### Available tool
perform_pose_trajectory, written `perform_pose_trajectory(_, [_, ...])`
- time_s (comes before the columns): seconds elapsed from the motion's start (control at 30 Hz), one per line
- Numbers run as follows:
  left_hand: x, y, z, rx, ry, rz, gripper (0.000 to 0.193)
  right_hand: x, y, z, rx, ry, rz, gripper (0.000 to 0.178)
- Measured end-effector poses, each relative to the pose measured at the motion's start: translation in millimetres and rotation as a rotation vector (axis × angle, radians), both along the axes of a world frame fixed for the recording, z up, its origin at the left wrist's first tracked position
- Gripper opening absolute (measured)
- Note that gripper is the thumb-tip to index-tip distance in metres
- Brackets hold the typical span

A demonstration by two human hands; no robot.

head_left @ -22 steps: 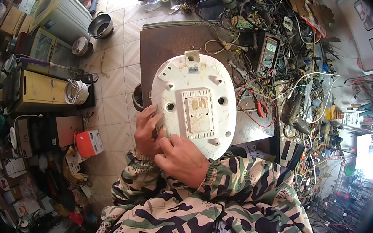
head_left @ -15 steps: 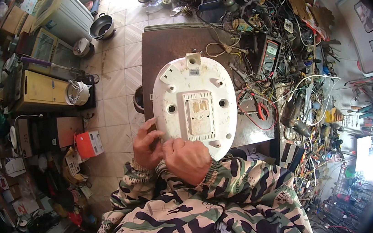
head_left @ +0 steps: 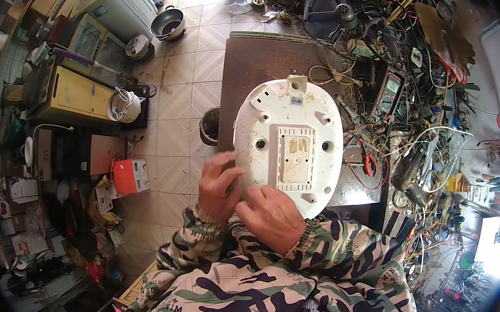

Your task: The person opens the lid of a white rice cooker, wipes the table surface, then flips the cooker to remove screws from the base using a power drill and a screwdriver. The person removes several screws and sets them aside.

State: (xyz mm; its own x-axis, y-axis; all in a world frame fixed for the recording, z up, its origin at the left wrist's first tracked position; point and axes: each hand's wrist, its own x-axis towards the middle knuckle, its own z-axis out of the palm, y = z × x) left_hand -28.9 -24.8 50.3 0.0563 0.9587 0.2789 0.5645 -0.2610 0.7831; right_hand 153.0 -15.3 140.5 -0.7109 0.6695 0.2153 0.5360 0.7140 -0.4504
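Note:
A white oval plastic appliance base (head_left: pixel 264 173) lies with its underside up on the brown table, its near end close to my body. It has a raised rectangular vented panel in the middle, round holes and small posts. My left hand (head_left: pixel 219 187) is at its left edge, fingers bent and apart, the upper ones blurred. Nothing shows in that hand. Over the near-left rim, my right hand (head_left: pixel 274 218) is closed with its fingers curled. Its fingertips point toward my left hand, and what they grip, if anything, is hidden.
The brown table (head_left: pixel 257 56) carries a heap of cables along its right side, with a multimeter (head_left: pixel 387 92) and red-handled pliers (head_left: pixel 371 165). A dark pot (head_left: pixel 209 126) stands on the floor left of the table. Cabinets and a red-and-white box (head_left: pixel 130 176) line the left.
The whole scene has shifted to the right in the picture. My hands, which met at the base's near-left rim, are now slightly apart, and my left hand sits a little higher along the edge.

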Motion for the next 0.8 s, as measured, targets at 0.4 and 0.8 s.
perform_pose_trajectory(0.4, [50.9, 47.9, 16.9, 0.008, 0.414, 0.097, 0.036, 6.4, -13.5, -8.6, 0.094, -0.155, -0.231, 0.010])
perform_pose_trajectory(0.8, [31.5, 67.4, 29.8, 0.047, 0.301, 0.000, 0.027, 10.2, -11.3, -4.4, 0.036, -0.098, -0.150, 0.012])
